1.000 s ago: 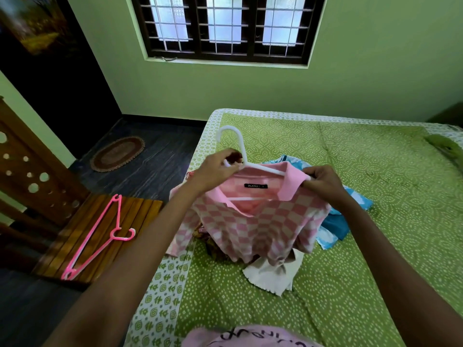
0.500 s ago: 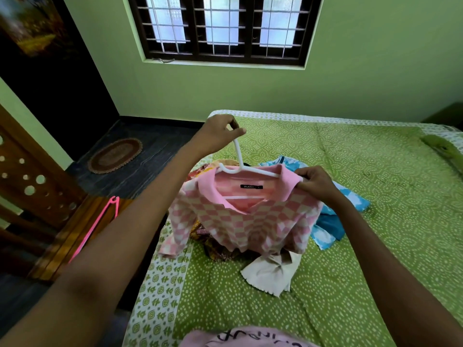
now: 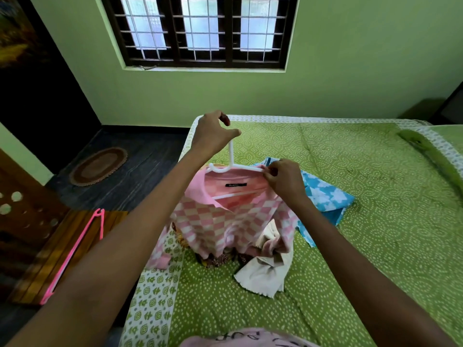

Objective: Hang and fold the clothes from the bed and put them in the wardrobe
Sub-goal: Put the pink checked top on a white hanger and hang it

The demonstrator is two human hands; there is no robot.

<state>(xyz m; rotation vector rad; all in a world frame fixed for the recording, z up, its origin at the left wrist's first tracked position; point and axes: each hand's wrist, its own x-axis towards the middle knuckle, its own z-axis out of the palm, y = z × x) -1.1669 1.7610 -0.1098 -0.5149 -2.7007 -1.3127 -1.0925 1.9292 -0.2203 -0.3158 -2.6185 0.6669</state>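
head: worn on person | faces forward-down over bed [image 3: 350,221] | close to hands | single view

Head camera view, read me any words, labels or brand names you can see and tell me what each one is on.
Black neck label inside the collar of the pink checked shirt: white lettering, possibly starting "ZU", too small and blurred to read.
Pink garment at the bottom edge of the view: dark handwritten-style lettering, cut off by the frame, not readable.
No other text visible.
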